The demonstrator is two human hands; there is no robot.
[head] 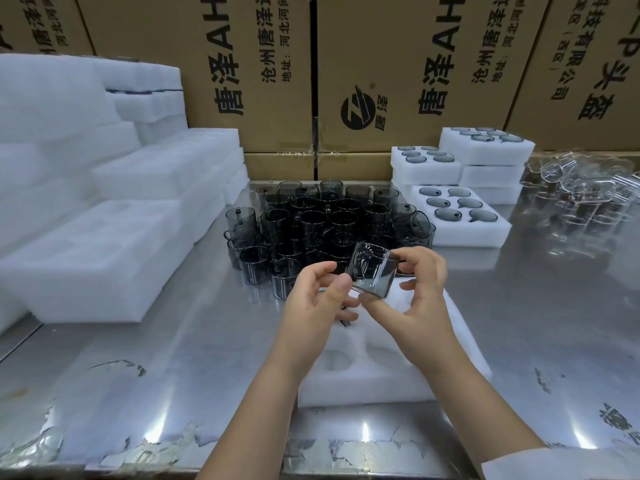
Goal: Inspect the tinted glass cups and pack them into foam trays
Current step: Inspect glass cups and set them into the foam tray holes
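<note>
A tinted glass cup (372, 271) is held tilted in mid-air between both hands. My right hand (420, 292) grips it, fingers over its far side and thumb under its base. My left hand (320, 296) pinches its near edge with thumb and fingers. Beneath the hands lies a white foam tray (367, 368) whose visible pockets hold no cups; something dark shows under my left hand, partly hidden. Behind, several dark tinted cups (322, 223) stand crowded on the steel table (207, 358).
Filled foam trays (460, 216) sit and stack at the back right. Stacks of foam trays without cups (97, 244) fill the left side. Clear glass pieces (585, 188) lie at the far right. Cardboard boxes (398, 74) wall off the back.
</note>
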